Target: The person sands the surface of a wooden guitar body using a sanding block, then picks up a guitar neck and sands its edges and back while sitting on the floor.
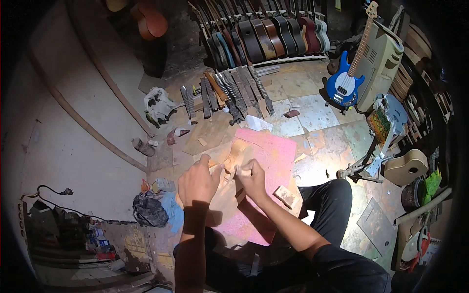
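Observation:
A pale, curved piece of wood [238,152] lies in front of me on a pink board [273,154]. My left hand [198,181] is closed on the wood's near left side, thumb toward the middle. Close beside it, my right hand [252,179] makes a tight pinch against the wood's near right edge; what sits in that pinch is hidden by the fingers. To the right of my right forearm, a small wooden block with a notched edge [286,197] rests on the board.
Guitar necks [234,93] lie on the floor ahead, before a rack of guitars [271,39]. A blue bass guitar [346,83] leans at the far right. Black and blue plastic bags [150,210] sit left of my arm. My bent knee [337,193] flanks the board.

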Demonstrator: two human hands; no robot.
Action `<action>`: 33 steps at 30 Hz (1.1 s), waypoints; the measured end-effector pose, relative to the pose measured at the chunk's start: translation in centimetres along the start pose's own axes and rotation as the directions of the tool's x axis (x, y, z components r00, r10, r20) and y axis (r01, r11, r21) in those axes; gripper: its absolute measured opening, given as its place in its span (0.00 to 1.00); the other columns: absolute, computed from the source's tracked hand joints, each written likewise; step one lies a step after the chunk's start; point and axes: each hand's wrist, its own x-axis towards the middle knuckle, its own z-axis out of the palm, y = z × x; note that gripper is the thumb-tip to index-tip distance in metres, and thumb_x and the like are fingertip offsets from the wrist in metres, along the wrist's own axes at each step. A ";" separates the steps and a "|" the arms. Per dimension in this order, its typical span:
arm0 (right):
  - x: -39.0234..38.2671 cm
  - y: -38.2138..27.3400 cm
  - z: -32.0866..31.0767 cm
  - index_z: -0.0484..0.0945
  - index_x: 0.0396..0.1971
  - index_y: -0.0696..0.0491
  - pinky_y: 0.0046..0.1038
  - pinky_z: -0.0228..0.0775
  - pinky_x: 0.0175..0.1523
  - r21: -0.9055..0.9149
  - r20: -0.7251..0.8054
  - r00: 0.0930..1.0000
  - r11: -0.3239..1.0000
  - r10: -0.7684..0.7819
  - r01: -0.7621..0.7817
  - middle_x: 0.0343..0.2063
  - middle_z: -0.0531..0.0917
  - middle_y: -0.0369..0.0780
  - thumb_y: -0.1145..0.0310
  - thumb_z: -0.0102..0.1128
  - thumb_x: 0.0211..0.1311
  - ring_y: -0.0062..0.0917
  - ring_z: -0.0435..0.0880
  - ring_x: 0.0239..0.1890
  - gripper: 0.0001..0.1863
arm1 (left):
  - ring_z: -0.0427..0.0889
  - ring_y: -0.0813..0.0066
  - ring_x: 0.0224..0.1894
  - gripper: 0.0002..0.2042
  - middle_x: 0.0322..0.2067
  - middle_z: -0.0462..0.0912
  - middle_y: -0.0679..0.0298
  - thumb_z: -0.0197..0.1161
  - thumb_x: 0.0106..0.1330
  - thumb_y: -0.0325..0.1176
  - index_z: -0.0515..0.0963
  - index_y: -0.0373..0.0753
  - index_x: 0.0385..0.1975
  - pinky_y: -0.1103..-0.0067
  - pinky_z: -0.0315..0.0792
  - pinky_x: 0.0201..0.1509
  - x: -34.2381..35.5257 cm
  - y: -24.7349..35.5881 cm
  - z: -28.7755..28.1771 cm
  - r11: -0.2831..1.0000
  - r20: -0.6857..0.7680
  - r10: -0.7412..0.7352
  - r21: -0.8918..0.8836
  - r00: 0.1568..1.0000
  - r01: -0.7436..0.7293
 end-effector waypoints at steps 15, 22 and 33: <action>-2.9 -2.4 -6.6 0.80 0.42 0.57 0.25 0.75 0.49 0.051 0.299 0.809 0.838 0.507 -0.544 0.34 0.82 0.33 0.70 0.63 0.77 0.16 0.80 0.39 0.06 | 0.89 0.40 0.44 0.22 0.38 0.90 0.44 0.66 0.72 0.55 0.82 0.39 0.45 0.51 0.79 0.46 -0.9 0.1 -0.2 0.998 -0.011 -0.021 -0.065 1.000 0.020; 0.0 -0.2 -2.4 0.76 0.38 0.56 0.30 0.73 0.49 0.050 0.006 0.998 0.997 0.063 -0.063 0.38 0.79 0.39 0.75 0.68 0.70 0.22 0.78 0.41 0.07 | 0.89 0.40 0.42 0.21 0.36 0.90 0.45 0.66 0.72 0.53 0.81 0.37 0.45 0.52 0.79 0.45 -1.7 0.6 -0.1 0.997 -0.041 0.004 -0.075 0.999 -0.008; -3.7 -2.7 2.2 0.75 0.31 0.57 0.30 0.72 0.46 0.068 -0.134 0.970 0.978 0.204 -0.196 0.34 0.79 0.39 0.76 0.72 0.66 0.23 0.79 0.38 0.11 | 0.89 0.41 0.42 0.21 0.37 0.90 0.44 0.67 0.72 0.52 0.81 0.36 0.44 0.52 0.79 0.45 -1.8 0.6 0.2 0.997 -0.054 0.031 -0.073 0.998 -0.035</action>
